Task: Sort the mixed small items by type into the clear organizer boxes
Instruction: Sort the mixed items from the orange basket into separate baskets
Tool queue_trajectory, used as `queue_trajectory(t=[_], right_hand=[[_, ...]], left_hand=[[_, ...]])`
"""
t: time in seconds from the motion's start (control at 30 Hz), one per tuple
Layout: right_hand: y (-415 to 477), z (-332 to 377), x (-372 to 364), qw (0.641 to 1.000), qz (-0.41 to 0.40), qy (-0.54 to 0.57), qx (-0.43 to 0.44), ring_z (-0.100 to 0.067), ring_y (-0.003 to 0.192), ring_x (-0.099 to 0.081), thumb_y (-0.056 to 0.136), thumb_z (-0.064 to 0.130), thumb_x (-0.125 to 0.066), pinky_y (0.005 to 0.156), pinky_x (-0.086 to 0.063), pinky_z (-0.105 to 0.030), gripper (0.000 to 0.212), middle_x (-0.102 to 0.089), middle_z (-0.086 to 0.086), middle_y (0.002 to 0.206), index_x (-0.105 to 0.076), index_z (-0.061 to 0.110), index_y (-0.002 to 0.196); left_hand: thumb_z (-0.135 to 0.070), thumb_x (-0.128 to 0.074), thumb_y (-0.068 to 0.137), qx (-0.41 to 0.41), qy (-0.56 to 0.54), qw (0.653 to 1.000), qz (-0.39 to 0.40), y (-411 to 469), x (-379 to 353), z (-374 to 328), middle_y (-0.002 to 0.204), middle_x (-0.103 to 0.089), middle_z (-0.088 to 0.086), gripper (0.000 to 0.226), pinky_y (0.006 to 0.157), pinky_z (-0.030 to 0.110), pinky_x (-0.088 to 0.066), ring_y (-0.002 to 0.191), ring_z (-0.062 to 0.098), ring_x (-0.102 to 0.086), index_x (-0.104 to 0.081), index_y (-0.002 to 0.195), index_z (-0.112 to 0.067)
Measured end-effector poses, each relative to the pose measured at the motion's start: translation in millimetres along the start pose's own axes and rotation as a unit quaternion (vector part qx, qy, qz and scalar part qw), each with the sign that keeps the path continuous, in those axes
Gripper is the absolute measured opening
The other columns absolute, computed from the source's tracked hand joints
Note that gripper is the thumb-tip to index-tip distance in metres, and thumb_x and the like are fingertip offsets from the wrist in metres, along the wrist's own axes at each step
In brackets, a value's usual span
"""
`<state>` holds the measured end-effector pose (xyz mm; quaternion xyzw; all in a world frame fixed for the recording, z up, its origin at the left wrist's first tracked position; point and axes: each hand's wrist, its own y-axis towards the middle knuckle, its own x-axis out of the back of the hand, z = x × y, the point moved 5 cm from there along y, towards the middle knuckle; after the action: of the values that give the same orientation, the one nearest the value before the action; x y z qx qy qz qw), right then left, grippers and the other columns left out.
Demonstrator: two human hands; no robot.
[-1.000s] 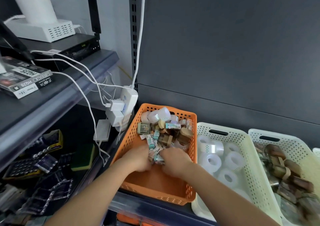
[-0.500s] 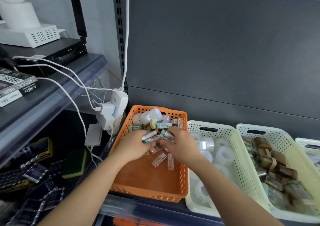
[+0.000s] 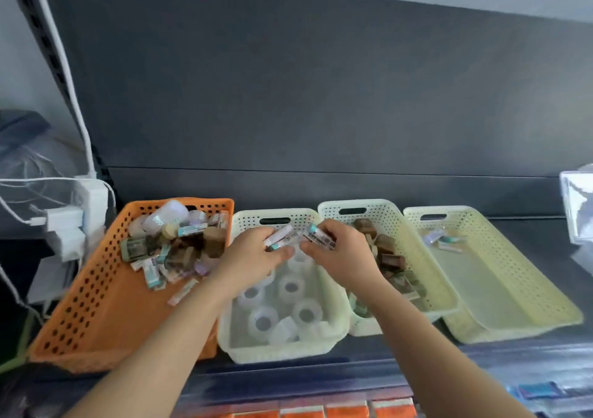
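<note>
Mid-transfer; your left hand and right hand clutch barcoded tubes; next, the yellow basket, well right of your fingers.

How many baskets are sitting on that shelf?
4. An orange basket on the left, a white basket of clear tape rolls beside it, a third basket with brown items, and a yellowish basket on the right. None looks hidden.
</note>
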<state>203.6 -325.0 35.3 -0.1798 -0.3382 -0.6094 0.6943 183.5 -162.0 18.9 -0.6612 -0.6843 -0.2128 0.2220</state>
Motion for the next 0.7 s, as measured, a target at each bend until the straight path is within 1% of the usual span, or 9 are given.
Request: queue_trajectory(t=[0.1,0.17,0.23,0.3,0.37,0.47,0.53,0.6,0.7], right_hand=[[-15.2,-36.7,41.3,1.0,-0.001,0.001,-0.013,-0.014,0.063,-0.058,0.082,0.032,-0.069,0.054,-0.045,-0.028,0.022,-0.062,0.006,0.071,-0.063,0.015,0.092],[-24.5,-61.4,67.3,1.0,0.0,-0.003,-0.027,-0.006,0.06,-0.054,0.083,0.032,-0.069,0.053,-0.039,-0.02,0.023,-0.058,0.014,0.072,-0.063,0.019,0.101],[-31.2,-80.9,89.3,0.999,-0.003,-0.004,-0.032,-0.006,0.061,-0.053,0.083,0.031,-0.068,0.056,-0.038,-0.02,0.018,-0.056,0.015,0.071,-0.062,0.023,0.097],[-39.1,-103.9,115.1,0.999,-0.008,-0.016,-0.033,-0.005,0.059,-0.051,0.083,0.03,-0.069,0.054,-0.035,-0.019,0.013,-0.054,0.014,0.066,-0.059,0.023,0.088],[-43.2,-124.3,134.3,0.999,-0.014,-0.027,-0.043,-0.006,0.057,-0.05,0.083,0.031,-0.069,0.052,-0.034,-0.021,0.018,-0.053,0.011,0.063,-0.054,0.023,0.078],[-42.2,-153.4,156.7,0.996,-0.02,-0.05,-0.065,-0.008,0.058,-0.049,0.084,0.034,-0.067,0.052,-0.035,-0.024,0.018,-0.053,0.009,0.066,-0.055,0.02,0.08],[-37.0,-171.7,165.2,0.994,-0.013,-0.079,-0.078,-0.011,0.064,-0.052,0.086,0.032,-0.064,0.053,-0.036,-0.023,0.015,-0.056,0.008,0.075,-0.059,0.019,0.092],[-29.5,-190.7,170.3,0.991,-0.006,-0.099,-0.093,-0.014,0.07,-0.055,0.088,0.024,-0.059,0.053,-0.036,-0.022,0.01,-0.058,0.006,0.081,-0.058,0.019,0.097],[-15.6,-217.8,172.5,0.983,0.017,-0.128,-0.128,-0.009,0.068,-0.05,0.087,0.011,-0.05,0.053,-0.033,-0.021,0.019,-0.056,0.003,0.088,-0.053,0.019,0.104]], left_hand=[[-0.03,-0.068,0.086,-0.004,-0.01,1.0,0.022,0.3,-48.4,-31.3,0.062,-0.056,-0.001,0.017,0.056,0.034,-0.04,0.055,0.018,-0.05,-0.06,0.078,-0.017],[-0.029,-0.068,0.086,-0.016,-0.008,0.999,0.035,-0.4,-79.7,-51.9,0.066,-0.058,0.001,0.015,0.058,0.033,-0.039,0.058,0.017,-0.051,-0.062,0.08,-0.016],[-0.03,-0.068,0.086,-0.026,0.001,0.999,0.042,0.0,-105.0,-70.8,0.071,-0.061,0.002,0.014,0.058,0.032,-0.038,0.059,0.017,-0.052,-0.062,0.081,-0.018],[-0.034,-0.065,0.088,-0.04,0.025,0.998,0.048,1.1,-136.2,-94.7,0.07,-0.059,0.002,0.018,0.055,0.029,-0.035,0.057,0.015,-0.049,-0.059,0.082,-0.018],[-0.033,-0.062,0.09,-0.058,0.05,0.996,0.05,4.9,-160.6,-114.9,0.07,-0.057,0.0,0.018,0.053,0.03,-0.033,0.057,0.015,-0.048,-0.057,0.082,-0.018],[-0.033,-0.058,0.092,-0.091,0.095,0.99,0.047,16.8,-191.2,-140.3,0.079,-0.061,-0.001,0.014,0.056,0.034,-0.041,0.064,0.017,-0.055,-0.057,0.09,-0.019],[-0.032,-0.054,0.093,-0.121,0.149,0.981,0.041,27.6,-208.3,-154.4,0.083,-0.058,-0.006,0.011,0.054,0.032,-0.04,0.066,0.013,-0.054,-0.054,0.094,-0.021],[-0.031,-0.051,0.095,-0.162,0.212,0.963,0.03,39.6,-225.0,-167.3,0.085,-0.054,-0.007,0.009,0.053,0.026,-0.038,0.067,0.01,-0.05,-0.051,0.1,-0.022],[-0.025,-0.047,0.098,-0.213,0.286,0.934,0.021,61.7,-251.3,-178.1,0.096,-0.056,-0.004,0.014,0.063,0.025,-0.042,0.078,0.012,-0.049,-0.05,0.109,-0.018]])
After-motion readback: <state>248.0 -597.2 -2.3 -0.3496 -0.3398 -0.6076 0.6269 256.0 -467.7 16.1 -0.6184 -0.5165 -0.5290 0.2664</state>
